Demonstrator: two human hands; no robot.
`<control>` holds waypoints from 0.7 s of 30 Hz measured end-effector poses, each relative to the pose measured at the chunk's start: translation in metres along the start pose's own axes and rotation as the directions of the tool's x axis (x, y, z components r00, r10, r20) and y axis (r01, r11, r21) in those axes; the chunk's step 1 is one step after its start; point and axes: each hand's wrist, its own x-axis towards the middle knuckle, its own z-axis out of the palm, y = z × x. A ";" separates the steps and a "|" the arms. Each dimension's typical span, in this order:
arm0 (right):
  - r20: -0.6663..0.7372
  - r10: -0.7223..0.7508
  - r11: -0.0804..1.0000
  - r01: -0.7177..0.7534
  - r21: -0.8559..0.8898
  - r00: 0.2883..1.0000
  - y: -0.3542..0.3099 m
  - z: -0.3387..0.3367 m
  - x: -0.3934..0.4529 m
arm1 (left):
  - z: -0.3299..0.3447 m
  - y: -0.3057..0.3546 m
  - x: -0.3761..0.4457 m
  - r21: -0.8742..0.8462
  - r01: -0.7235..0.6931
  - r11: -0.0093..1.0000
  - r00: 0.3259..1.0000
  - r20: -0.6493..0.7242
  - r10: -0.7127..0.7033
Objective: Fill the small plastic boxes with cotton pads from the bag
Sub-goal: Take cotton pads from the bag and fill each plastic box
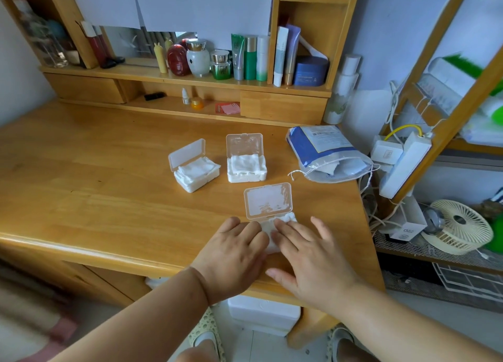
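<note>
Under your hands, left (236, 248) and right (307, 255), flat and pressing together, lay the nearest box (268, 214) of cotton pads (265, 227); uneven pressure could have tipped it or spilled pads.

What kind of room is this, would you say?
Probably a bedroom or dressing corner at home: a wooden desk with a hutch shelf of skincare bottles and jars, a small desk fan alongside, and slippered feet below.
</note>
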 end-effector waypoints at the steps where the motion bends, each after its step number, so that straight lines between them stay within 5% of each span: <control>1: 0.003 0.016 1.000 -0.016 0.012 1.000 -0.002 0.000 -0.001 | 0.001 0.001 -0.002 -0.009 0.006 1.000 1.000 0.001 -0.006; 11: 0.079 -0.069 0.992 0.060 0.108 0.995 0.010 -0.002 0.001 | -0.002 0.005 0.000 -0.030 0.036 0.999 0.998 0.044 -0.035; 21: 0.023 0.020 0.992 -0.022 0.121 1.000 -0.002 -0.004 0.004 | -0.005 0.006 0.005 0.010 0.010 1.000 1.000 0.017 -0.010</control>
